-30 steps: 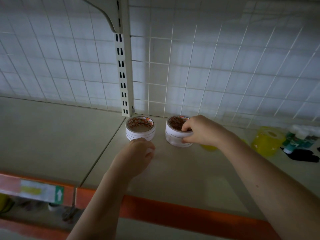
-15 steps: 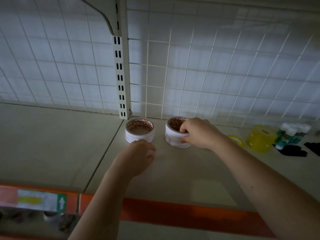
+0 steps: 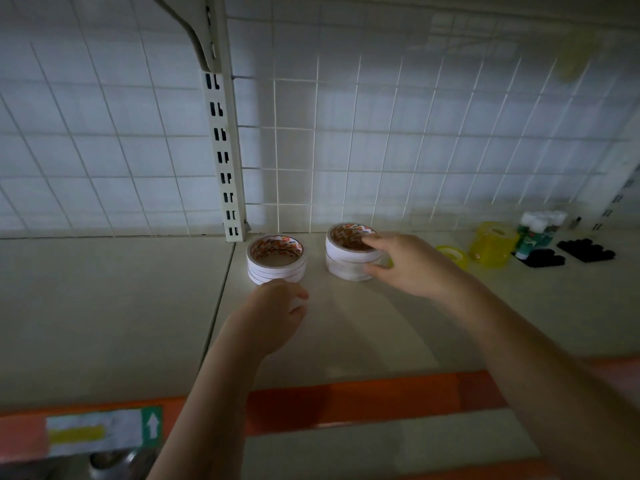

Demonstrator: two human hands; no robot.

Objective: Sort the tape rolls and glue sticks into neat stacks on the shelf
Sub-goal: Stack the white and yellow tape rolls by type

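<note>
Nearest the camera runs the orange front edge of the shelf, with a label strip at its left end bearing a yellow bar and a white arrow on green. Both bare forearms reach over this edge onto the pale shelf. The left hand sits just in front of the left stack of white tape rolls, its fingers curled inward with the knuckles toward that stack; something pale shows between the fingertips, but whether they hold anything or touch the stack cannot be told. The right hand reaches further in to the right stack of white tape rolls, which looks slightly taller than the left one. Its fingers are spread and only lightly bent, the forefinger lying across the stack's top rim and the thumb against its lower side, resting on the rolls rather than clamped round them. The two stacks stand side by side, apart from each other, close to the back of the shelf and just right of the slotted metal upright. Further right lie a flat yellow tape roll beside the right wrist, then a taller yellow tape stack, then white-capped green glue sticks standing together, and black objects too dark to identify. Behind everything rises a white wire grid panel.
</note>
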